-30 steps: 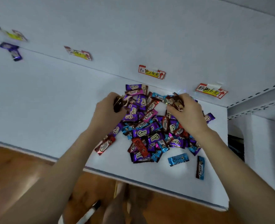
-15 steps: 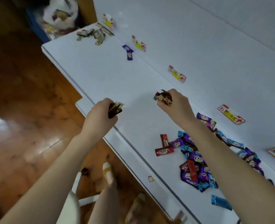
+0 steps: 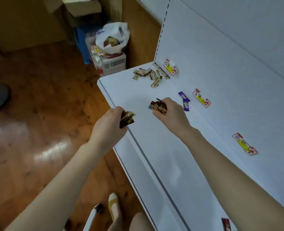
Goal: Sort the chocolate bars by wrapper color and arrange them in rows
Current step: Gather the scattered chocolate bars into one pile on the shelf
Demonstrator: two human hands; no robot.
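- Right, both hands are loaded: the left hand has its fingers curled round a dark brown bunch, hanging just over the shelf's front edge
- The right hand is out over the shelf, fingertips pinched tight on a second brown bunch; how many bars sit in either grip I cannot tell
- Now the count on the board: the gold-brown pile at the far end, roughly nine bars, overlapping, so that number is loose
- Two purple bars, end to end, just beside the right hand and close to the back panel
- One red bar at the bottom edge of view, cut off
- Three price tags stuck along that panel, red and yellow: one behind the pile, one behind the purple pair, one further along towards the near end
- Surface is plain white with a grey strip along its front lip
- Round it, a glossy wooden floor; past the shelf end a white plastic bag sits on a carton, a blue stool beside it, cardboard boxes behind
- Down below, a yellow-and-white shoe on the boards
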